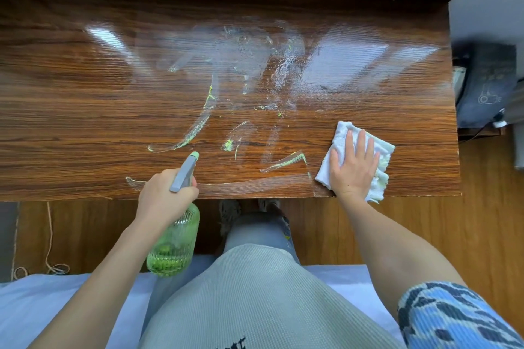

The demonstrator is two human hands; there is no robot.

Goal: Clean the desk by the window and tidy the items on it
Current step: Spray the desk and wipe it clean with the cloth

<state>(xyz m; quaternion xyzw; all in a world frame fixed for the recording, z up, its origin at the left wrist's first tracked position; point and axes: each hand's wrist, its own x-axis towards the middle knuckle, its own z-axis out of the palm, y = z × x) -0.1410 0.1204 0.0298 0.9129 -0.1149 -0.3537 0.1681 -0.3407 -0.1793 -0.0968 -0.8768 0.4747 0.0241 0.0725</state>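
Note:
A glossy brown wooden desk [85, 110] fills the upper view, streaked with wet smears and greenish foam around its middle. My left hand [164, 195] grips the neck of a green spray bottle [174, 246] with a grey trigger head; the nozzle points over the desk's front edge. My right hand [353, 167] lies flat, fingers spread, on a folded white cloth [337, 136] near the desk's front right corner. The cloth hangs slightly over the front edge.
A dark bag or box [485, 85] sits right of the desk on a lower surface. A thin cord [51, 238] trails on the wooden floor at left. My legs and a pale bed edge [42, 306] fill the bottom.

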